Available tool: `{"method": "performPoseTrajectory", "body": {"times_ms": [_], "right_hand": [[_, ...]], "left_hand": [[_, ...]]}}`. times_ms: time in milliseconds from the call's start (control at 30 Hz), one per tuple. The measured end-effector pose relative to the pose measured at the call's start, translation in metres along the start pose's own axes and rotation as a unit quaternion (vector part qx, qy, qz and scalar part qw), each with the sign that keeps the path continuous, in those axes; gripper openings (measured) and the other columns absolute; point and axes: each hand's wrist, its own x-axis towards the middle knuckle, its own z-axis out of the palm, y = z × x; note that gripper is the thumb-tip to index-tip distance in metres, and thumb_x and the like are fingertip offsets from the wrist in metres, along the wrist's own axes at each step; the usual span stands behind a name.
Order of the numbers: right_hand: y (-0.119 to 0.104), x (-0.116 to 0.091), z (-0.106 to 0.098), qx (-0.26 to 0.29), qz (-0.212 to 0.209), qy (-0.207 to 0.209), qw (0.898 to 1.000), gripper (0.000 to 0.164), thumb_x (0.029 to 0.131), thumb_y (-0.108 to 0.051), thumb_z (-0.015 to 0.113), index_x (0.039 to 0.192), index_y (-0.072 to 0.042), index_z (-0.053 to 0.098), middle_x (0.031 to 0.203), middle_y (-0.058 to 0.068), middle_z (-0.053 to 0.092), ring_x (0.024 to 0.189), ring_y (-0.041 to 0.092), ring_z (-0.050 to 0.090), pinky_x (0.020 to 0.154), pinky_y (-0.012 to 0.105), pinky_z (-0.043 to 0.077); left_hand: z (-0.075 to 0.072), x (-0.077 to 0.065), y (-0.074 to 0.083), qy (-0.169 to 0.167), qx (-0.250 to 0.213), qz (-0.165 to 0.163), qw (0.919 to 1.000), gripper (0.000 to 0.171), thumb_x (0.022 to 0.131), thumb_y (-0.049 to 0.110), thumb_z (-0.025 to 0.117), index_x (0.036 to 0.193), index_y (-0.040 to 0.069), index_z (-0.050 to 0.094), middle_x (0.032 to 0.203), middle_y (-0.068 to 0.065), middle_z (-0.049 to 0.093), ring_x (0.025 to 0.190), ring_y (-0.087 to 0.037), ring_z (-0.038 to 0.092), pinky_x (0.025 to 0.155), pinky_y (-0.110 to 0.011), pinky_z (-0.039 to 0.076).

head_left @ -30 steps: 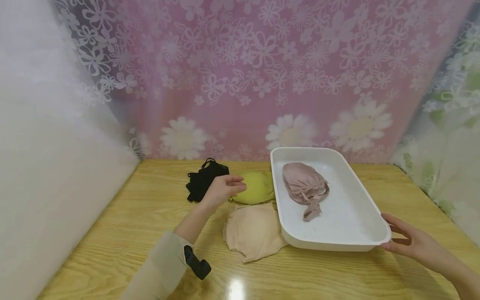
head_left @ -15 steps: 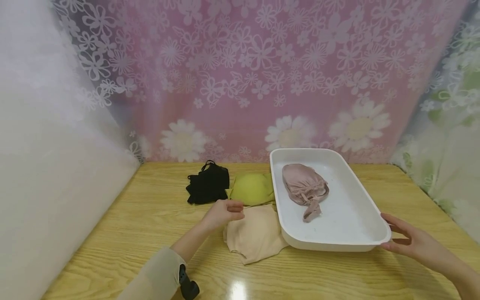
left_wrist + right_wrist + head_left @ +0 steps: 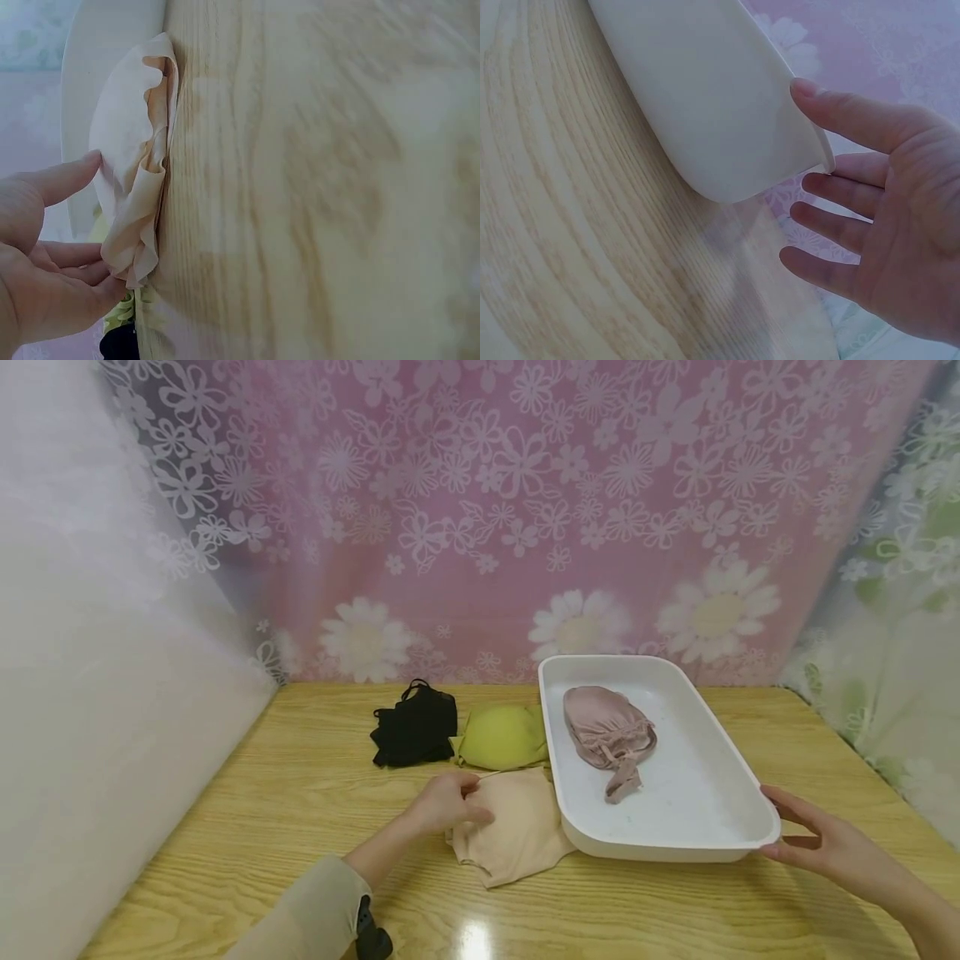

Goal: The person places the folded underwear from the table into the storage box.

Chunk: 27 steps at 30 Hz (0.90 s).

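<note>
A beige folded bra [image 3: 517, 827] lies on the table, its right edge against the white tray. My left hand [image 3: 442, 806] is at its left side. In the left wrist view, the thumb [image 3: 91, 159] touches the cloth while the fingers [image 3: 79, 255] meet its folded edge, with the fingertips partly hidden. With thumb and index finger, my right hand [image 3: 832, 843] holds the near right corner of the white tray [image 3: 652, 852]; its other fingers are spread apart below the rim in the right wrist view. Inside the tray rests a dusty-pink bra [image 3: 603, 727] with a trailing strap.
Behind the beige bra lies a yellow-green bra [image 3: 501, 737], close to the tray's left wall. A black strappy garment [image 3: 416, 727] is left of it. A flowered pink curtain [image 3: 465, 527] borders the wooden table [image 3: 285, 827] at the back, with a pale wall [image 3: 135, 652] on the left.
My left hand has come back from over the black and yellow-green garments to the beige bra and now touches it. The right hand stays on the tray's corner.
</note>
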Motion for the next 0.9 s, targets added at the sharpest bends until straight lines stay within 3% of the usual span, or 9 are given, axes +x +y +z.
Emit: {"method": "performPoseTrajectory", "body": {"times_ms": [167,300,333,433,500,567,633,733,900], "right_hand": [[0.003,-0.002,0.001,0.008,0.002,0.0,1.0,0.073,0.093,-0.015,0.058,0.146,0.003,0.012,0.14,0.021,0.028,0.099,0.037,0.06,0.067,0.038,0.054],[0.004,-0.002,0.0,0.007,0.001,0.002,1.0,0.072,0.093,-0.015,0.058,0.147,0.0,0.013,0.138,-0.008,0.024,0.098,0.008,0.06,0.069,0.034,0.053],[0.004,-0.002,0.0,0.004,0.0,0.002,1.0,0.072,0.093,-0.016,0.058,0.147,0.0,0.014,0.138,-0.008,0.023,0.097,0.002,0.058,0.068,0.032,0.053],[0.001,-0.004,-0.001,-0.001,0.004,0.006,1.0,0.072,0.093,-0.016,0.058,0.147,0.0,0.014,0.141,0.001,0.026,0.098,0.003,0.058,0.068,0.03,0.052],[-0.001,-0.003,-0.001,0.003,-0.001,0.002,1.0,0.072,0.093,-0.015,0.058,0.147,0.003,0.013,0.145,0.015,0.025,0.1,0.017,0.061,0.068,0.031,0.053],[-0.002,-0.003,-0.001,0.009,0.003,-0.001,1.0,0.072,0.093,-0.014,0.058,0.147,0.003,0.013,0.145,0.017,0.024,0.1,0.018,0.061,0.068,0.031,0.053],[-0.002,-0.003,-0.001,0.014,0.007,-0.002,1.0,0.071,0.093,-0.014,0.058,0.147,0.002,0.014,0.144,0.009,0.025,0.1,0.011,0.06,0.069,0.028,0.052],[-0.002,-0.003,-0.001,0.014,0.001,-0.003,1.0,0.07,0.093,-0.012,0.057,0.146,0.003,0.014,0.143,0.01,0.028,0.098,0.01,0.061,0.068,0.025,0.051],[-0.005,-0.003,-0.002,0.001,-0.008,-0.002,1.0,0.071,0.092,-0.012,0.058,0.145,0.005,0.014,0.136,0.036,0.03,0.096,0.031,0.062,0.066,0.025,0.05]], "left_hand": [[0.003,0.003,0.002,-0.007,0.001,-0.023,0.9997,0.072,0.072,0.025,0.08,0.132,-0.002,0.049,0.124,-0.014,0.057,0.115,-0.029,0.052,0.092,-0.04,0.044],[0.005,0.009,0.001,0.004,0.004,-0.028,0.9996,0.066,0.074,0.019,0.078,0.13,-0.002,0.05,0.122,-0.014,0.058,0.113,-0.029,0.053,0.089,-0.04,0.046],[0.006,0.01,0.0,0.007,0.007,-0.032,0.9994,0.064,0.074,0.017,0.078,0.13,-0.001,0.051,0.121,-0.014,0.058,0.112,-0.029,0.053,0.088,-0.04,0.047],[0.007,0.015,0.002,0.01,0.021,-0.035,0.9991,0.058,0.073,0.012,0.078,0.125,-0.002,0.055,0.115,-0.014,0.061,0.107,-0.029,0.056,0.084,-0.039,0.049],[0.007,0.017,0.004,0.011,0.032,-0.039,0.9987,0.052,0.072,0.011,0.078,0.119,-0.002,0.06,0.109,-0.013,0.063,0.102,-0.028,0.057,0.081,-0.038,0.05],[0.006,0.018,0.006,0.009,0.039,-0.037,0.9985,0.043,0.072,0.009,0.079,0.111,-0.002,0.064,0.102,-0.011,0.064,0.095,-0.027,0.058,0.078,-0.037,0.05],[0.005,0.02,0.006,0.006,0.041,-0.033,0.9986,0.037,0.072,0.007,0.078,0.105,-0.002,0.066,0.096,-0.009,0.064,0.09,-0.024,0.058,0.075,-0.036,0.05],[0.003,0.02,0.003,-0.002,0.029,-0.032,0.9991,0.03,0.074,0.005,0.076,0.102,-0.001,0.068,0.09,-0.006,0.063,0.083,-0.02,0.057,0.07,-0.032,0.05],[-0.003,0.015,-0.007,-0.008,-0.021,-0.021,0.9995,0.025,0.077,0.006,0.071,0.101,0.0,0.069,0.083,-0.003,0.062,0.073,-0.014,0.056,0.061,-0.026,0.049]]}}
